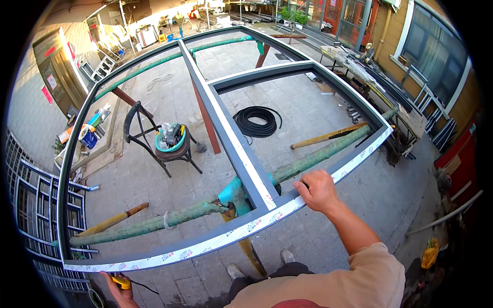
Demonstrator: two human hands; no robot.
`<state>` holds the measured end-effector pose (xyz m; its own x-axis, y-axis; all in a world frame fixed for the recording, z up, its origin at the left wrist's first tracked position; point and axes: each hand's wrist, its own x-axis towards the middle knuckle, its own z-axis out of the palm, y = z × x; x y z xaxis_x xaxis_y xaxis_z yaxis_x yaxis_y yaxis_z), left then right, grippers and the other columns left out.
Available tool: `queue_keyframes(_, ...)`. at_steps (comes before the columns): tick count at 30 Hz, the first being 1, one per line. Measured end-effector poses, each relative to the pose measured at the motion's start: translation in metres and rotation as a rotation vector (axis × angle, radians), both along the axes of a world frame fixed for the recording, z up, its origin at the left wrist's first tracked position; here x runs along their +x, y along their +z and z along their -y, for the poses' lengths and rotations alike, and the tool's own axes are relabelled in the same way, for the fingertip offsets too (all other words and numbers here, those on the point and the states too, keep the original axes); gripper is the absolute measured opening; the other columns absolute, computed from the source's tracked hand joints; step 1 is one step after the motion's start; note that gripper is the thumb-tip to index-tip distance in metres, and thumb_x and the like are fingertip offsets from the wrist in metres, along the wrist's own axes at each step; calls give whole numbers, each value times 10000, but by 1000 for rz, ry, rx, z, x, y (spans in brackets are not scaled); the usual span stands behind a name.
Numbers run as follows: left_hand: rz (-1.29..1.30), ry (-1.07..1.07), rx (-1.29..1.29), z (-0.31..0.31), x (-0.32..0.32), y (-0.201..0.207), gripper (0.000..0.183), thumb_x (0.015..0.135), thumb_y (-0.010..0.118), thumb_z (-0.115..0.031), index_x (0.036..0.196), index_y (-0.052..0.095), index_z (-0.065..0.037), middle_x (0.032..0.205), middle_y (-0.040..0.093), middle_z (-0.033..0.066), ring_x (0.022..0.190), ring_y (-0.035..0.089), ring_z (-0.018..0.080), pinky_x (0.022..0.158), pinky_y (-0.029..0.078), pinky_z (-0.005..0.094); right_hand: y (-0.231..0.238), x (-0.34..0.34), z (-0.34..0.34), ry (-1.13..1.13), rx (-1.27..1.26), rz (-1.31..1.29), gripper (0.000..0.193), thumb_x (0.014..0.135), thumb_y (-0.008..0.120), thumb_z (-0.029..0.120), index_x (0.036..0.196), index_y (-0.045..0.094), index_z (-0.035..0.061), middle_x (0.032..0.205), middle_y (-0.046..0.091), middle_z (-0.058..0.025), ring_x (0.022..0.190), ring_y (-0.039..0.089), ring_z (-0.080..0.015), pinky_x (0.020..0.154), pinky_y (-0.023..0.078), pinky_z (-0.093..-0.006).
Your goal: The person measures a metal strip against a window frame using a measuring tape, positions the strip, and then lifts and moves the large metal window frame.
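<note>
A large dark grey window frame (233, 224), its near edge covered with printed white film, spans the view in front of me. At the lower left, below the frame's near corner, my left hand (119, 293) is closed around a yellow tape measure (121, 282) with a dark strap trailing from it. My right hand (319, 191) is closed and lies on the near bar, right of the central divider (226, 120). A small dark bit shows between its thumb and fingers; what it belongs to is hidden.
Green-wrapped poles (190, 214) on wooden legs bear the frame. Through its openings show a black chair (137, 134) with a turquoise basin (172, 149) of tools and a coiled black hose (257, 121). Metal lattice frames (38, 197) stand left; a cluttered workbench (359, 72) stands right.
</note>
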<state>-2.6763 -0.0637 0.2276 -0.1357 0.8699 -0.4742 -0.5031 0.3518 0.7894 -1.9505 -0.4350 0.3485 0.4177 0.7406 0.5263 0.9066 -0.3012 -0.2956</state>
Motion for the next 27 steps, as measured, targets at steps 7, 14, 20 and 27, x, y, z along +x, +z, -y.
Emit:
queue_keyframes(7,7,-84,6,-29,23,8,534,951,702,-708,1074,663,-190,796,597,-29,694,589,106,580,477,267,-2,5,-19,-44,85,23,394,961,755,330,694,650,60,644,634,-157,621,621,-398,625,465,-492)
queue_keyframes(14,64,-68,11,-25,37,10,594,928,706,-736,1065,647,-161,754,596,-21,657,599,129,557,478,278,-5,6,-19,-76,119,16,430,953,752,358,659,640,65,631,634,-165,616,638,-401,619,482,-507)
queue_keyframes(20,50,-13,-18,-14,64,25,628,916,715,-745,1093,654,-145,772,601,7,658,600,143,570,491,266,-1,12,-18,-1,133,-52,469,965,738,390,656,627,54,652,630,-190,639,641,-415,619,487,-522)
queue_keyframes(27,77,-173,-191,70,87,-72,865,965,718,-653,1574,430,-111,1463,642,116,720,587,150,648,495,305,-2,58,25,-189,129,40,451,975,718,410,700,716,52,711,691,-169,777,667,-400,772,499,-528)
